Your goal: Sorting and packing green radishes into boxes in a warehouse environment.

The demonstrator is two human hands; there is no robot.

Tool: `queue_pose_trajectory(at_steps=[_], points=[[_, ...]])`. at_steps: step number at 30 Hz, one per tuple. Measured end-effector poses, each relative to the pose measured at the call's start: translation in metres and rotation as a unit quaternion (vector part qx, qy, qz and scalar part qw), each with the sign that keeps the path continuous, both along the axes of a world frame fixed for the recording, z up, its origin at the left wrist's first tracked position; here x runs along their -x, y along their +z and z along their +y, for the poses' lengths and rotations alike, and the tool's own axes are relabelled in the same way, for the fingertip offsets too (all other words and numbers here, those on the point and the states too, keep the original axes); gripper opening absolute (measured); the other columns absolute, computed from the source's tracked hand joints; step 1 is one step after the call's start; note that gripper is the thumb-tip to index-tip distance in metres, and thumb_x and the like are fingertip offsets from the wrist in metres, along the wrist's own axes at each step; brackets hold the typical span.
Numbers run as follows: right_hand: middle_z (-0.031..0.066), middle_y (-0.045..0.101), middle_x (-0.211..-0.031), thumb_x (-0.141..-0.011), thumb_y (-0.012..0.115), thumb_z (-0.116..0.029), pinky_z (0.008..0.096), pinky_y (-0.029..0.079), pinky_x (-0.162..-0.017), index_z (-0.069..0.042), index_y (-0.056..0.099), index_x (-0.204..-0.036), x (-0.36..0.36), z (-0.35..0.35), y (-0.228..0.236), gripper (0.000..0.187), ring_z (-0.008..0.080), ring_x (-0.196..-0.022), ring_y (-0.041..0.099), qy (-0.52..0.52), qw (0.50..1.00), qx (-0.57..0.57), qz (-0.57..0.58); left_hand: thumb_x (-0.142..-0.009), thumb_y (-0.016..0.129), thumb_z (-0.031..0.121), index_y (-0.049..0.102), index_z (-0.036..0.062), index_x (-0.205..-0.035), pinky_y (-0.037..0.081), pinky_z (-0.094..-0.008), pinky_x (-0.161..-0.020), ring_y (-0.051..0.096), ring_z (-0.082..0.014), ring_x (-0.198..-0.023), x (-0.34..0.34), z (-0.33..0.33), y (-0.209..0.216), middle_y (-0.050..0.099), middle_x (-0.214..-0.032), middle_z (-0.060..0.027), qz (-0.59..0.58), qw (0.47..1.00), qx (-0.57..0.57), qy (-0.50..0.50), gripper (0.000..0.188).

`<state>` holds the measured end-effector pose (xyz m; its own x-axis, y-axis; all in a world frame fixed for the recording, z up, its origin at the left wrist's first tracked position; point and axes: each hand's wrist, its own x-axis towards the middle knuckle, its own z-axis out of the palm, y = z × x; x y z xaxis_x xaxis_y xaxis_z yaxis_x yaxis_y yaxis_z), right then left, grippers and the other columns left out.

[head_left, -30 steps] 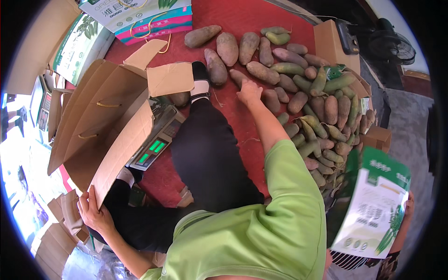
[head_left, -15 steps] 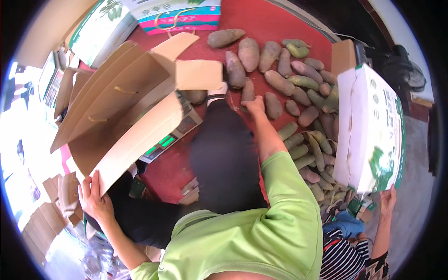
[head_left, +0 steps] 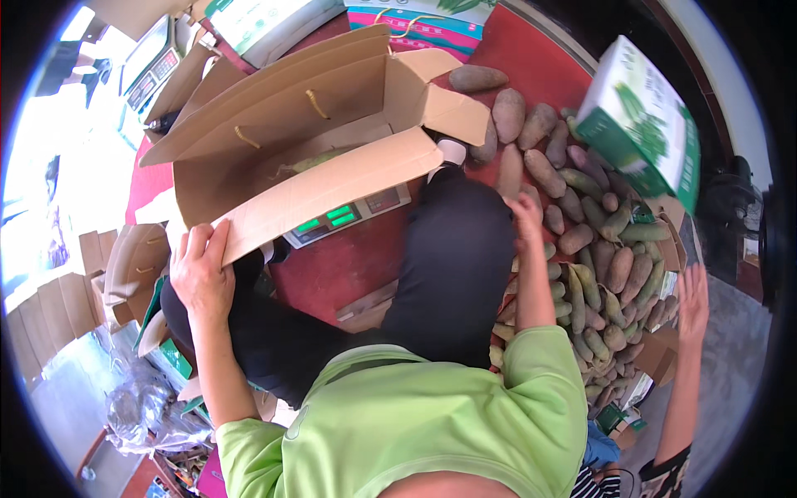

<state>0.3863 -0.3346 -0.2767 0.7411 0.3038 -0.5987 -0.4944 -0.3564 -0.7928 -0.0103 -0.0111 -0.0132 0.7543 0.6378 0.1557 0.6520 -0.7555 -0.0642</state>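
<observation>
My left hand (head_left: 202, 270) is closed on the near flap of an open cardboard box (head_left: 332, 192), fingers over its edge. The box sits tilted on a weighing scale (head_left: 365, 212) with green lit displays, and a greenish radish-like root (head_left: 320, 160) lies inside. Beyond my right knee, my right hand (head_left: 525, 220) is at the near edge of a spread of soil-dusted, brown-purple and green radish-like roots (head_left: 544, 173). Blur and overlap hide whether its fingers grip one. A long brownish root (head_left: 509, 172) lies just beyond the fingertips.
At right, another person's hand (head_left: 692, 303) is spread below a tilted white-and-green carton (head_left: 643, 124). Printed cartons (head_left: 274, 29) stand at the back. Folded cardboard (head_left: 133, 266) and clear plastic wrap (head_left: 149, 411) lie on the left. Red matting (head_left: 332, 286) covers the floor.
The view has turned left. My right hand has shifted off the root it was touching. The co-worker's hand has come away from the white-and-green carton, which is now tilted farther back.
</observation>
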Motion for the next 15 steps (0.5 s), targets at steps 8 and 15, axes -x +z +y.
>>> queue_pose_trajectory(at_steps=[8,15], points=[[0.0135,0.060,-0.121,-0.067,0.079,-0.007,0.0351,0.047,-0.095,0.004,0.048,-0.130,-0.007,0.118,0.256,0.070,0.0213,-0.110,0.059,0.256,0.899,-0.187,-0.301,-0.065,0.061,-0.004,0.067,0.0088,-0.104,0.049,-0.0391,-0.079,0.059,-0.0260,-0.089,0.004,0.000,0.002,0.058,-0.092,-0.0052,-0.014,1.000,-0.010,0.000,0.042],[0.0182,0.065,-0.110,-0.065,0.076,-0.021,0.0349,0.049,-0.090,-0.001,0.060,-0.116,0.043,0.241,0.326,0.058,0.0269,-0.102,0.063,0.546,0.664,-0.060,-0.507,-0.064,0.063,-0.005,0.069,0.0109,-0.103,0.049,-0.0391,-0.082,0.058,-0.0264,-0.092,0.004,-0.001,0.001,0.058,-0.093,-0.0046,-0.015,1.000,-0.004,0.010,0.043]])
